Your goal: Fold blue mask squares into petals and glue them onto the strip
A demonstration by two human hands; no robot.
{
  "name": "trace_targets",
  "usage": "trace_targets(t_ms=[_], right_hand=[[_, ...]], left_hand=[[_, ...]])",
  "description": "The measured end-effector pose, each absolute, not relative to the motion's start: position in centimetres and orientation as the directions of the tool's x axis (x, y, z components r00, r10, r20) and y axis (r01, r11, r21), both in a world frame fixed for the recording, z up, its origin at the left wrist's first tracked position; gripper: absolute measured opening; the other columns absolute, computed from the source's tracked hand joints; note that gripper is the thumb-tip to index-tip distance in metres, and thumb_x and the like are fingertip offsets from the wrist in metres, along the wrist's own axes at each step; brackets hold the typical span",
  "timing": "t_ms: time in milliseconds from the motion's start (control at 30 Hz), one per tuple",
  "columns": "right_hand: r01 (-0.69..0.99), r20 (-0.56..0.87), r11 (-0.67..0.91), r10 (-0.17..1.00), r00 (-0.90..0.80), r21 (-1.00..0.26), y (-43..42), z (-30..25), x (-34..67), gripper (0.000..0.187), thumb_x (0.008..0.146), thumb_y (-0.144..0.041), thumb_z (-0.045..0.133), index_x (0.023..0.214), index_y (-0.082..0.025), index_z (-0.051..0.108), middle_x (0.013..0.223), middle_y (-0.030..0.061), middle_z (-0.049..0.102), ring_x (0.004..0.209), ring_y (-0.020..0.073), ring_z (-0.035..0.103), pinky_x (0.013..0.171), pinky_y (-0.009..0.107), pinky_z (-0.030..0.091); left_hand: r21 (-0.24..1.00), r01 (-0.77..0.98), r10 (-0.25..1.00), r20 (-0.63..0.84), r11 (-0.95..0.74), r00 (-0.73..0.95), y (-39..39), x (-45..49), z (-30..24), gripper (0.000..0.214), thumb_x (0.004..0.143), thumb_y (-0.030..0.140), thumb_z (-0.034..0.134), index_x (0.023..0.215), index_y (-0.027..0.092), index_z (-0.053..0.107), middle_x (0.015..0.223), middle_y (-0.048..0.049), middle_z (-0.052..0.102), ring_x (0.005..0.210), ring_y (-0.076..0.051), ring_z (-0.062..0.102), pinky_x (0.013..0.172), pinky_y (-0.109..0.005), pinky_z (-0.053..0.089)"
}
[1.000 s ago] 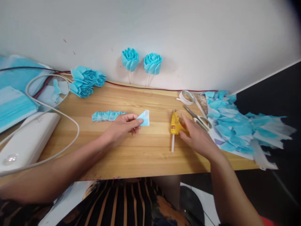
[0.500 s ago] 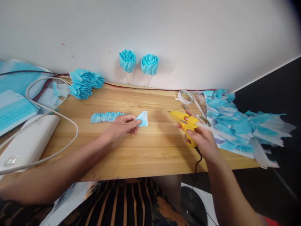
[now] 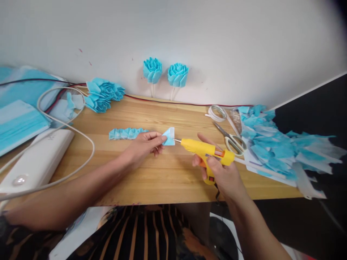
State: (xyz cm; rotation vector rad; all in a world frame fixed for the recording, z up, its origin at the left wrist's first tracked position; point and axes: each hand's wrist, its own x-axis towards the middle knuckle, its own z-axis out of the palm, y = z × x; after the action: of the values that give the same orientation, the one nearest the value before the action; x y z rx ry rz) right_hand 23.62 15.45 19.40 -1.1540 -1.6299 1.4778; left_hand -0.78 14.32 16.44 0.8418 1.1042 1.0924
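At the nine o'clock side of the wooden table (image 3: 151, 180) lay a white device (image 3: 35, 162) looped by a pale cable (image 3: 81, 133), with a stack of blue sheets (image 3: 18, 124) behind it. Toward eleven o'clock sat a bunch of folded blue petals (image 3: 103, 94), and at twelve o'clock two finished blue flowers (image 3: 165, 72) stood on sticks against the wall.

The left hand (image 3: 143, 146) was pinched together on a small folded blue piece (image 3: 169, 136), thumb and forefinger clamped on its near corner, holding it just above the table. A pleated blue strip (image 3: 127, 133) lay just beside that hand, at its ten o'clock.

The right hand (image 3: 222, 175) was clenched around the grip of a yellow glue gun (image 3: 204, 150), its nozzle pointing toward nine o'clock and touching, or very nearly touching, the folded piece's right edge. So the piece sat at about ten o'clock from the right hand, near but apart from it, bridged by the gun.

Gluing here would likely go best with a small bead laid on the edge, fingers kept clear of the hot tip, and the piece held steady.

Scissors (image 3: 231, 139) and a roll of tape (image 3: 218, 112) lay at two o'clock, and blue scraps (image 3: 273, 148) were heaped at three o'clock.
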Motion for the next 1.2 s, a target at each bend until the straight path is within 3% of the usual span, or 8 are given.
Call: trace_targets(t_ms=[567, 733, 833, 933, 1000, 1067, 1200], right_hand=[[0.252, -0.13, -0.027, 0.906, -0.402, -0.967, 15.5, 19.6, 23.2, 0.068, 0.089, -0.041, 0.058, 0.151, -0.021, 0.039, 0.071, -0.0028, 0.063, 0.047, 0.0102, 0.049, 0.042, 0.023, 0.041], [0.37, -0.073, 0.094, 0.908, -0.413, -0.924, 15.6, 19.8, 23.6, 0.069, 0.091, -0.042, 0.056, 0.153, -0.02, 0.035, 0.072, -0.0016, 0.065, 0.048, 0.0116, 0.051, 0.043, 0.024, 0.045], [0.527, 0.124, 0.434, 0.843, -0.523, -0.731, 15.4, 20.3, 23.9, 0.075, 0.089, -0.04, 0.063, 0.155, -0.025, 0.03, 0.083, 0.0016, 0.07, 0.063, 0.0166, 0.063, 0.056, 0.029, 0.053], [0.542, 0.309, 0.762, 0.642, -0.701, -0.355, 15.7, 20.9, 24.4, 0.079, 0.094, -0.033, 0.059, 0.159, -0.028, 0.016, 0.1, 0.007, 0.072, 0.084, 0.023, 0.069, 0.07, 0.035, 0.057], [0.575, 0.34, 0.802, 0.593, -0.73, -0.164, 16.5, 20.9, 25.3, 0.077, 0.097, -0.029, 0.053, 0.16, -0.025, 0.009, 0.107, 0.0112, 0.071, 0.093, 0.027, 0.069, 0.074, 0.039, 0.058], [0.68, 0.31, 0.732, 0.657, -0.687, -0.044, 18.0, 20.4, 26.6, 0.076, 0.097, -0.031, 0.05, 0.16, -0.019, 0.009, 0.11, 0.0157, 0.071, 0.098, 0.0324, 0.069, 0.076, 0.044, 0.058], [0.773, 0.178, 0.634, 0.758, -0.628, 0.027, 21.5, 18.8, 30.2, 0.068, 0.097, -0.028, 0.041, 0.158, -0.012, 0.017, 0.12, 0.0219, 0.069, 0.109, 0.038, 0.066, 0.084, 0.053, 0.056]], left_hand=[[0.924, -0.271, 0.963, -0.251, 0.268, 0.099, 14.2, -0.8, 16.4, 0.036, 0.076, 0.048, 0.074, 0.07, 0.015, 0.061, 0.06, 0.0013, 0.062, 0.052, -0.008, 0.053, 0.053, -0.022, 0.043], [0.921, -0.282, 0.963, -0.256, 0.27, 0.089, 14.3, -0.8, 16.4, 0.034, 0.076, 0.045, 0.075, 0.07, 0.015, 0.062, 0.058, 0.001, 0.062, 0.052, -0.008, 0.054, 0.051, -0.021, 0.043], [0.91, -0.31, 0.961, -0.261, 0.275, 0.087, 14.3, -0.7, 16.5, 0.033, 0.073, 0.044, 0.077, 0.071, 0.015, 0.062, 0.059, 0.0005, 0.062, 0.053, -0.009, 0.055, 0.05, -0.021, 0.043], [0.884, -0.369, 0.957, -0.278, 0.287, 0.079, 14.3, -0.7, 16.6, 0.034, 0.071, 0.043, 0.079, 0.072, 0.014, 0.062, 0.062, -0.0002, 0.064, 0.053, -0.009, 0.056, 0.048, -0.02, 0.043], [0.869, -0.403, 0.956, -0.284, 0.287, 0.068, 14.4, -0.7, 16.6, 0.034, 0.071, 0.043, 0.08, 0.071, 0.014, 0.061, 0.061, -0.0004, 0.063, 0.052, -0.009, 0.056, 0.046, -0.02, 0.042], [0.866, -0.415, 0.959, -0.277, 0.279, 0.066, 14.5, -0.8, 16.6, 0.034, 0.07, 0.042, 0.08, 0.07, 0.014, 0.061, 0.061, -0.0005, 0.063, 0.051, -0.009, 0.056, 0.046, -0.02, 0.041], [0.87, -0.402, 0.957, -0.276, 0.286, 0.086, 14.4, -0.8, 16.5, 0.036, 0.071, 0.044, 0.08, 0.071, 0.014, 0.061, 0.062, -0.0007, 0.063, 0.052, -0.009, 0.056, 0.046, -0.02, 0.042]])
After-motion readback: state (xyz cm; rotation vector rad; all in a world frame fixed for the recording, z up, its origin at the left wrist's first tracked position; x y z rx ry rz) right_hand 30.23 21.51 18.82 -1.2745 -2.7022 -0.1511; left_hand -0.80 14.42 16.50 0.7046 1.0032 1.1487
